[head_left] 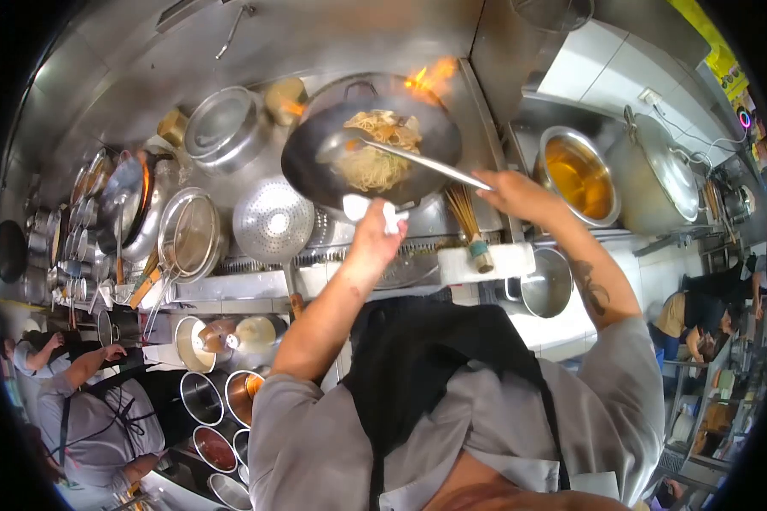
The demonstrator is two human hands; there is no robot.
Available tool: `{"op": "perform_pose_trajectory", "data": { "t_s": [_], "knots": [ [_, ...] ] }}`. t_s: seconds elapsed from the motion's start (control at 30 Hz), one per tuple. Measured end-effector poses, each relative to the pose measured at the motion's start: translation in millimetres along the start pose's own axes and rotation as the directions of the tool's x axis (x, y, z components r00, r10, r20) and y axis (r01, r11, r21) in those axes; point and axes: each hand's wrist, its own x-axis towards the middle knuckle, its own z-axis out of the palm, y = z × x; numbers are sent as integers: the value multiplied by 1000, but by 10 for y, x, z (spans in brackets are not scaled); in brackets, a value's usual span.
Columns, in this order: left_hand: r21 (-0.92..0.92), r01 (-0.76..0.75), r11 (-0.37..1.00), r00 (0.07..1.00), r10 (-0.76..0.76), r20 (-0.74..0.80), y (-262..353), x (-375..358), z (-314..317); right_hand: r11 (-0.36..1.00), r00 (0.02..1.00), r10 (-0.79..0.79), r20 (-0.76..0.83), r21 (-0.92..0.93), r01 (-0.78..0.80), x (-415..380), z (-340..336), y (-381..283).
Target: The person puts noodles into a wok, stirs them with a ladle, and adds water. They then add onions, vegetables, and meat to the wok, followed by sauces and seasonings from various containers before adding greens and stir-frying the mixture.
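A dark wok [309,170] holds noodles [371,169] with pale pieces mixed in, and orange flame flares behind its far rim. My left hand [380,228] is closed on a folded white cloth [357,207] at the wok's near edge; the cloth hides what part of the wok is gripped. My right hand [516,197] is wrapped round the long handle of a metal ladle [435,163]. The ladle's bowl lies in the wok at the left side of the noodles.
Left of the wok are a perforated strainer [273,223], a lidded pot [220,128] and a wire sieve [189,234]. A bamboo brush [469,230] lies in front. On the right stand a pot of amber liquid [578,177] and a large lidded pot [656,175]. Co-workers [111,417] stand at left.
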Motion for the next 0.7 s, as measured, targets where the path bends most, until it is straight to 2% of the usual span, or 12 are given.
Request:
{"op": "perform_pose_trajectory", "data": {
  "t_s": [0.03, 0.1, 0.13, 0.2, 0.27, 0.3, 0.4, 0.5, 0.53, 0.63, 0.67, 0.7],
  "knots": [
    [-8, -19, 1000, 999, 19, 36, 24, 200, -38, 995, 997, -72, -15, 73, 73, -56, -50, -2],
    [-14, -41, 999, 989, 43, 144, 130, 221, -122, 996, 991, -68, 117, 63, 61, -269, -195, -166],
    [9, -40, 999, 992, 39, 117, 134, 122, -35, 997, 985, -67, 156, 40, 61, -310, -342, -221],
    [55, -18, 998, 999, 16, 32, 36, -295, 23, 990, 942, 127, 311, 25, -142, -382, -497, -261],
    [34, -6, 999, 1000, 5, 11, 43, -322, 36, 930, 839, 310, 447, 41, -365, -291, -567, -320],
    [17, -5, 1000, 1000, 5, 19, 102, -175, 34, 917, 838, 352, 417, 27, -398, -215, -506, -302],
    [33, -56, 998, 992, 52, 116, -87, 294, -367, 985, 978, 118, 174, -145, -93, 58, -26, 108],
    [89, -17, 996, 989, 3, 147, -618, 263, -1009, 986, 985, 157, 78, -62, -152, 27, 193, 105],
    [125, 9, 992, 984, -31, 175, -663, 185, -1056, 988, 986, 136, 100, -81, -129, 1, 95, 68],
    [106, -21, 994, 999, 17, 40, -393, -291, -479, 997, 973, 77, 219, -49, -68, -127, -113, -47],
    [3, 28, 1000, 999, -28, -28, -241, -93, -382, 996, 972, 76, 223, -58, -64, -87, -93, -46],
    [11, -28, 1000, 998, 27, 65, -78, 67, -287, 996, 971, 76, 226, -70, -62, -37, -82, -54]
  ]
}}
